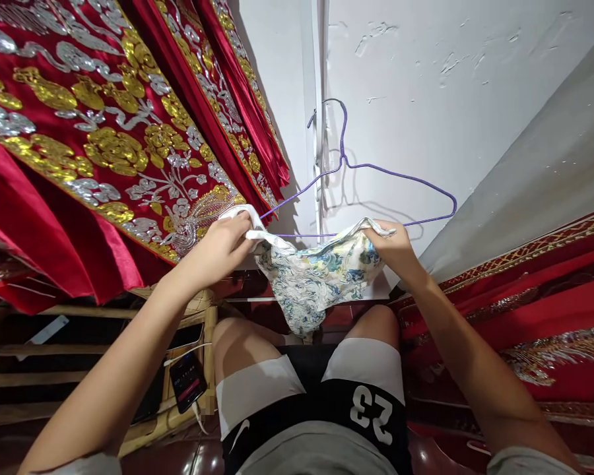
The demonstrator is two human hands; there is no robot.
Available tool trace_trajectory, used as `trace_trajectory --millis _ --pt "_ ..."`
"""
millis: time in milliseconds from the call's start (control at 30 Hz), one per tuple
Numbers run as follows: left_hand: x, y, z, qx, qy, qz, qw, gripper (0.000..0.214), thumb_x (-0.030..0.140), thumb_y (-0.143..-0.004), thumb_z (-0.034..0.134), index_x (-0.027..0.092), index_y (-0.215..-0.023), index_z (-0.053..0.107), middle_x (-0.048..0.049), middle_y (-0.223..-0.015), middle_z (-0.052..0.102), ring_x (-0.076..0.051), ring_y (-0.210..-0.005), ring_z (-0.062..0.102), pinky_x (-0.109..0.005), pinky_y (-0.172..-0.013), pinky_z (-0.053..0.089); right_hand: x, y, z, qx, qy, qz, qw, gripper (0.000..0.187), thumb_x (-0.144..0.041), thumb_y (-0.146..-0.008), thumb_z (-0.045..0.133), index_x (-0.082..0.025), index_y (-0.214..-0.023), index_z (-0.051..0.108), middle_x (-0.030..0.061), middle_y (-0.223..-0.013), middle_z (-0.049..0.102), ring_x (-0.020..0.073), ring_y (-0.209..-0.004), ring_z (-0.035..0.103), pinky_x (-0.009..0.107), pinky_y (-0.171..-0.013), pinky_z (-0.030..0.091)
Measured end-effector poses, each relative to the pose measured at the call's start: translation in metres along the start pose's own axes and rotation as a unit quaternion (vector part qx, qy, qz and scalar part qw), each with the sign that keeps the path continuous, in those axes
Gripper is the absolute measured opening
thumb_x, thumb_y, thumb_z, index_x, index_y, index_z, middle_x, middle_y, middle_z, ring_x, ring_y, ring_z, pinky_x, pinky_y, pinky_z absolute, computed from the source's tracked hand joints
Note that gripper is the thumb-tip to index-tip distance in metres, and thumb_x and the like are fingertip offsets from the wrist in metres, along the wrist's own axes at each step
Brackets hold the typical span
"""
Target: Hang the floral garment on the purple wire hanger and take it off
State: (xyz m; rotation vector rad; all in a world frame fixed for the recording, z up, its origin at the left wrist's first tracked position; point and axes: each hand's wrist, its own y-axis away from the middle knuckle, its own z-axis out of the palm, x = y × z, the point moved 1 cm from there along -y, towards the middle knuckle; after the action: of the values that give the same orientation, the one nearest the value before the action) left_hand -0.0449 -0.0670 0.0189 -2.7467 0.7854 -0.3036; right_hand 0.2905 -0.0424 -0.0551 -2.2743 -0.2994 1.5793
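Note:
In front of me a white garment (pixel 321 284) with a blue and yellow print hangs stretched between my two hands; its exact kind is unclear. Gripped in my left hand (pixel 228 244) is its left edge, where the white inner side folds over. My right hand (pixel 393 247) pinches the opposite edge, the thumb side tucked under the cloth. Behind the garment a purple hanger (pixel 400 175) hangs by its hook on a white upright strip (pixel 319 152). The hanger's right end is bare; its left end disappears behind the cloth and my left hand.
Red cloth with gold and silver sequins (pixel 113 145) drapes at the left, and more red fabric (pixel 549 330) lies at the right. A phone (pixel 187 381) with a white cable rests on a bamboo rack (pixel 153 432). The white wall (pixel 426 86) stands ahead, above my knees.

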Motion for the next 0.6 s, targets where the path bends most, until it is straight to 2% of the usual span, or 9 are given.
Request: trace_trajectory --millis 100,233,433,600 --pt "-0.002 -0.018 0.007 -0.013 0.0 -0.026 1.0 0.026 0.035 -0.095 0.037 0.022 -0.075 0.045 -0.0092 -0.082 0.061 -0.024 -0.075 0.056 -0.037 -0.072 0.044 -0.003 0.005 0.0 0.037 0.063 -0.008 0.997 0.036 -0.028 -0.081 0.058 -0.023 -0.063 0.026 -0.0042 -0.063 0.023 0.011 -0.061 0.025 0.027 -0.054 0.02" --pt "-0.017 -0.028 0.02 -0.096 -0.024 -0.074 0.992 0.026 0.039 -0.091 0.044 0.02 -0.078 0.056 -0.009 -0.081 0.066 -0.025 -0.072 0.06 -0.035 -0.069 0.046 0.001 0.008 -0.002 0.06 0.104 -0.033 0.992 0.032 -0.024 -0.079 0.058 -0.023 -0.062 0.03 -0.0044 -0.06 0.026 0.0114 -0.061 0.027 0.027 -0.053 0.021" --pt "-0.033 -0.039 0.019 -0.086 -0.072 0.007 0.994 0.032 0.036 -0.091 0.039 0.018 -0.076 0.061 -0.0133 -0.093 0.067 -0.026 -0.085 0.062 -0.038 -0.082 0.049 -0.001 0.015 0.001 0.058 0.097 -0.093 0.989 0.028 -0.02 -0.079 0.053 -0.022 -0.061 0.032 -0.0049 -0.057 0.027 0.0119 -0.059 0.025 0.026 -0.053 0.023" --pt "-0.044 -0.052 0.026 -0.181 -0.076 -0.003 0.981 0.036 0.042 -0.091 0.042 0.017 -0.079 0.067 -0.0121 -0.1 0.07 -0.024 -0.087 0.064 -0.034 -0.084 0.05 -0.005 0.018 0.003 0.074 0.108 -0.084 0.988 0.022 -0.018 -0.077 0.051 -0.023 -0.062 0.036 -0.0054 -0.055 0.028 0.0125 -0.059 0.024 0.027 -0.053 0.023"
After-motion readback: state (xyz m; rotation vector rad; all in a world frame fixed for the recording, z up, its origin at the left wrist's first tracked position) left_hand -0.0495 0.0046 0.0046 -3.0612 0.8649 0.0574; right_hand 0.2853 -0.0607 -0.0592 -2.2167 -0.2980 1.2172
